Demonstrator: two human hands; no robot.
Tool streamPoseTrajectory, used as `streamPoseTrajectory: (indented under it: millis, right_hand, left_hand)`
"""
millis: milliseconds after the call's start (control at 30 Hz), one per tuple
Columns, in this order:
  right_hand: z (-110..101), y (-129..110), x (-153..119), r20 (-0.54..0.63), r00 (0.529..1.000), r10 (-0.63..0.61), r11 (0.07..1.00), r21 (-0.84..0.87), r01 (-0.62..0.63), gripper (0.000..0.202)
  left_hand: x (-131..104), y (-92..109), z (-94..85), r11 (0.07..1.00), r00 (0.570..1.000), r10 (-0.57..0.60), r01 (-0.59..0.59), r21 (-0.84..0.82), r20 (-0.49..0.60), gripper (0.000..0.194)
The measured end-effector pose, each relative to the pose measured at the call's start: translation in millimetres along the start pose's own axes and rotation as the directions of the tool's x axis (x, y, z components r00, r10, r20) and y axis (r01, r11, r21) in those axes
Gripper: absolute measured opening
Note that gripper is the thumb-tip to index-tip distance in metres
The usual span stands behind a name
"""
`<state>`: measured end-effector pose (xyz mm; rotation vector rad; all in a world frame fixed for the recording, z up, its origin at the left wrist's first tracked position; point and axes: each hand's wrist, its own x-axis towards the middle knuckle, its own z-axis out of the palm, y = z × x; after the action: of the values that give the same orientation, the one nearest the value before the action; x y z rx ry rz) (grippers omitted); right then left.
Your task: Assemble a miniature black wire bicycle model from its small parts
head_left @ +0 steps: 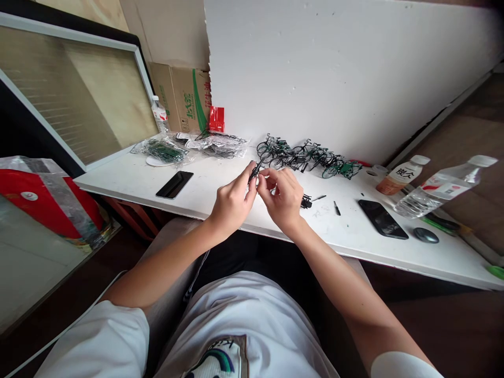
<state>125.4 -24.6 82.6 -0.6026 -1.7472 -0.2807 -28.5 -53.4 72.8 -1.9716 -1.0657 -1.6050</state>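
Above the white table's front part, my left hand (pixel 232 203) pinches a small black part (pixel 255 171) between thumb and fingers. Fingertips of my right hand (pixel 284 198) are pressed together against the near side of that part; whatever they grip is too small to make out. Just right of my right hand lies a dark piece (pixel 306 201), partly hidden by it, with a thin black rod (pixel 319 198) and a short black tool or part (pixel 337 208) beyond. Several small model bicycles (pixel 307 156) stand in a cluster behind my hands.
Bagged parts (pixel 165 150) lie at the back left before a cardboard box (pixel 185 100). A phone (pixel 175 185) lies left, another phone (pixel 382 219) right, near a round dark object (pixel 426 234). A drink bottle (pixel 403 175) and a water bottle (pixel 444 186) are at the right.
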Motion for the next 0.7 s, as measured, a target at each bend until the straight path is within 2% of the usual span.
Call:
streamPoseTrajectory:
  millis: [133, 233, 333, 433, 533, 700]
  right_hand:
    - [3, -2, 0, -0.022, 0.998, 0.052, 0.998, 0.048, -0.051, 0.014]
    - [5, -5, -2, -0.009, 0.985, 0.175, 0.98, 0.103, -0.173, 0.02]
    - [7, -9, -2, 0.027, 0.942, 0.334, 0.918, 0.218, -0.331, 0.025]
    - [7, -14, -2, 0.088, 0.886, 0.456, 0.819, 0.349, -0.456, 0.027]
    - [6, -16, -1, 0.126, 0.852, 0.507, 0.751, 0.421, -0.509, 0.029]
    - [6, -16, -1, 0.135, 0.839, 0.526, 0.73, 0.435, -0.528, 0.03]
  left_hand:
    - [0, -3, 0.8, 0.999, 0.999, -0.033, 0.034, -0.027, 0.026, 0.04]
    - [-1, -6, 2.3, 0.995, 0.996, -0.076, 0.079, -0.054, 0.055, 0.041]
    - [-2, -9, 3.9, 0.994, 0.994, -0.088, 0.092, -0.063, 0.059, 0.042]
    - [-2, -11, 5.0, 0.996, 0.996, -0.077, 0.08, -0.045, 0.049, 0.042]
    - [-2, -12, 5.7, 0.998, 0.998, -0.06, 0.06, -0.025, 0.027, 0.041]
    - [-3, -11, 6.0, 0.997, 0.998, -0.063, 0.064, -0.048, 0.032, 0.041]
